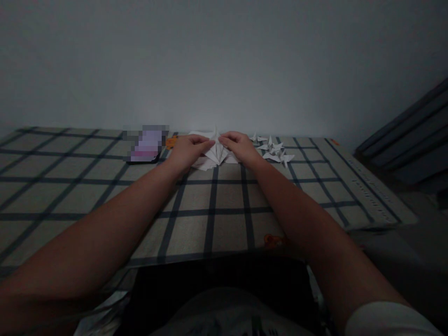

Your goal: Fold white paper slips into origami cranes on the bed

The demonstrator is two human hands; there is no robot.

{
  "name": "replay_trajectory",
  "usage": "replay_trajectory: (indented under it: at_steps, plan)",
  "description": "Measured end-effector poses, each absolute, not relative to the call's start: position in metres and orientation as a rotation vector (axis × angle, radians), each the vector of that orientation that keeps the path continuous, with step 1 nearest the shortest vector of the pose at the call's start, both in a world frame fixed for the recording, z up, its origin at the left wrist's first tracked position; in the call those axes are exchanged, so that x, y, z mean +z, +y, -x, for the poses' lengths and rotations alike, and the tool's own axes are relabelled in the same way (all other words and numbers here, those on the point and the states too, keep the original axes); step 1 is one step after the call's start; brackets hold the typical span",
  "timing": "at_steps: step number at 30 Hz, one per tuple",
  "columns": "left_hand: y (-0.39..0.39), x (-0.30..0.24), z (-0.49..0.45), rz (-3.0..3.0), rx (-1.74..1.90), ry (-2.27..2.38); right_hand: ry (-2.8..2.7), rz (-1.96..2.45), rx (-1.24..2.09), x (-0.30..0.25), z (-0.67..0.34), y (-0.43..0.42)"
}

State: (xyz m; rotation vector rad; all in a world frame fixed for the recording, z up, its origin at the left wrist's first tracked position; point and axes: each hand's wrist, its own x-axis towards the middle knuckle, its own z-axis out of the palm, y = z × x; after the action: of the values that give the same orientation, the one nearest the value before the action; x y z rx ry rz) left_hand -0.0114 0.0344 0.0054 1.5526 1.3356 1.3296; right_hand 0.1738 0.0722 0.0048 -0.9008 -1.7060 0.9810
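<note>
Wall [224, 56] is the biggest item: plain, grey, dimly lit, filling the top of the view behind the table. Next, checked tablecloth [227, 196], pale with dark bands, running nearly the full width; lettering [373, 191] along its right end. Dark ridged fabric [413, 135] hangs at far right, beyond the cloth (too dim to say more). Both forearms, left forearm [105, 233] and right forearm [308, 224], reach forward over the cloth and converge near the back edge; pale sleeve [388, 319] at the lower right. Left hand [187, 149]: thumb and forefinger pinching the left side of the work. Right hand [241, 144]: same on the right side, fingers curled in, thumb underneath. White paper sheets [205, 164] lie flat on the cloth under the hands, edges poking out. Phone-like device [149, 144], screen lit purple and pink (blurred into blocks, content unreadable), sits left of the left hand, not touching it. Folded paper [219, 154] is between both sets of fingertips, centre of view, above the sheets, creases fanning from its near point. Small folded paper cranes [280, 157] cluster just right of the right hand. Smallest: orange print [275, 240] on the cloth's near edge, beside the right forearm.
</note>
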Motion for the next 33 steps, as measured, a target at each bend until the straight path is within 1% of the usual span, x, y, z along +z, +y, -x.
replay_trajectory:
  at_steps: [8,14,26,33]
  plan:
    - [0.0362,0.0038,0.0115,-1.574,1.282,1.354,-1.706,0.883,0.964,0.0066,-0.1735,0.0709]
    - [0.0373,0.0007,0.0122,-1.575,1.248,1.357,-1.599,0.910,1.073,0.0042,-0.1709,0.0722]
    - [0.0338,0.0045,0.0124,-1.721,1.170,1.386,-1.577,0.877,1.161,0.0023,-0.1730,0.0736]
    - [0.0375,0.0019,0.0097,-1.682,1.235,1.235,-1.494,0.842,1.208,0.0033,-0.1748,0.0746]
